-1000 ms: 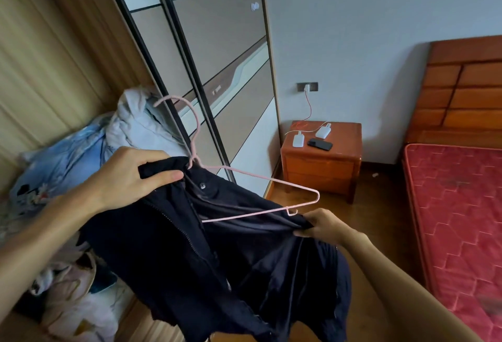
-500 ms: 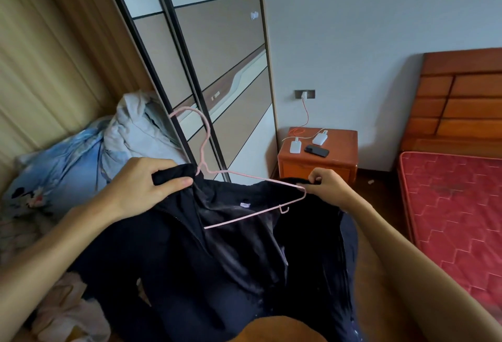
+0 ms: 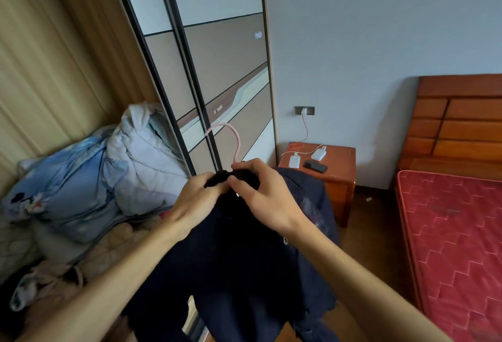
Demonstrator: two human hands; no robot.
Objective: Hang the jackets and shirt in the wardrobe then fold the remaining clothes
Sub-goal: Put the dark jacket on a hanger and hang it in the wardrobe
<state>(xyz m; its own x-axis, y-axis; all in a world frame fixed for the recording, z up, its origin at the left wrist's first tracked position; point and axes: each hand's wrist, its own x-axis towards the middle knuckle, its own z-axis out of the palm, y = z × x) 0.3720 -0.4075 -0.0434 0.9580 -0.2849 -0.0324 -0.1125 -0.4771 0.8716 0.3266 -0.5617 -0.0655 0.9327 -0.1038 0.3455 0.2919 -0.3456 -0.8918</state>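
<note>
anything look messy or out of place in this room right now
Yes. A crumpled heap of pale blue bedding is slumped beside the sliding wardrobe door on the left, not folded. A small pale scrap lies on the floor by the nightstand. The dark jacket on its pink hanger looks fine.

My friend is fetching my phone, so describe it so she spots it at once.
Left of the bed's wooden headboard, an orange-brown nightstand stands against the wall. The phone lies flat on its top. It is the only black item there, beside two white chargers with cables.
</note>
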